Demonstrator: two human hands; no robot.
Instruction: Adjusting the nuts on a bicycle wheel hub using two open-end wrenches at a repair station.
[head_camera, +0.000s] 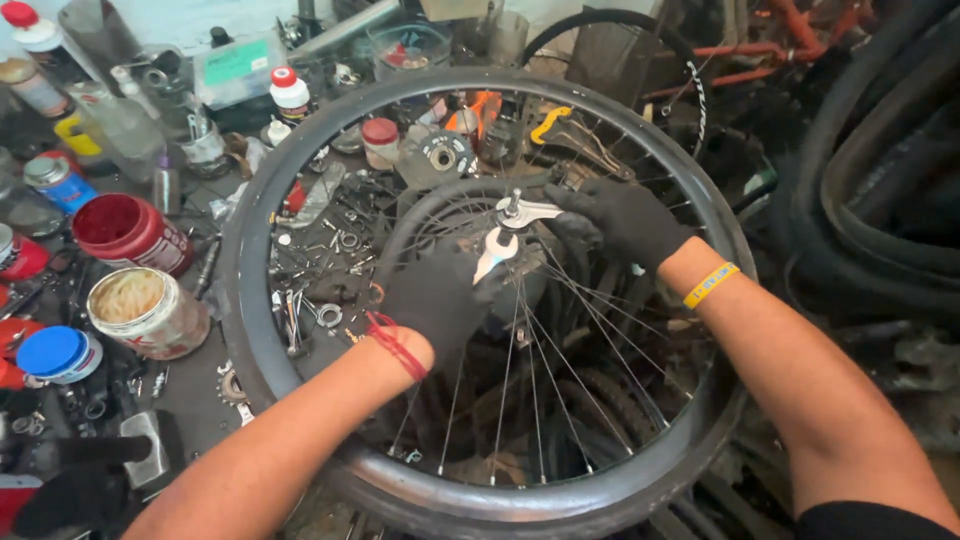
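Probably a bicycle repair workshop: cluttered bench (190, 390), spare tyres (880, 200), grease tins (130, 232), scattered tools (300, 310).

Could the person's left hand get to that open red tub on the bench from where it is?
Probably yes. The left hand grips a wrench inside the wheel; lifted over the rim, nothing seems to block the red tub.

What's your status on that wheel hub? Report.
Left hand and right hand, both gloved, each on a flat wrench at the hub. Bicycle wheel lies flat over the cluttered bench. Nothing blocking.
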